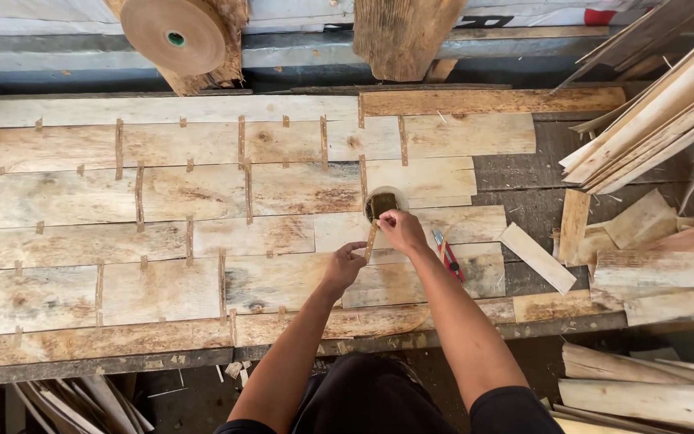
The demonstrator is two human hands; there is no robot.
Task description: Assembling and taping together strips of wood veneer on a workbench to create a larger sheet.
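Tape strip [372,239] is pinched at its top by the right hand [401,231] and at its bottom by the left hand [344,265], both closed on it, over the veneer sheets [162,233]. A cutter [448,257] lies at three o'clock, a tape roll [176,34] at eleven.

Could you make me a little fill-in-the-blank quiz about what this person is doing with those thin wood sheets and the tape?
1. Both hands hold a strip of brown ____ over the veneer sheets.
2. The right hand is at the strip's ____ end, beside a hole in the wood.
3. A tool with a ____ handle lies just right of the right hand.
4. A big brown roll hangs at the ____ left of the view.

Missing words: tape; upper; red; top
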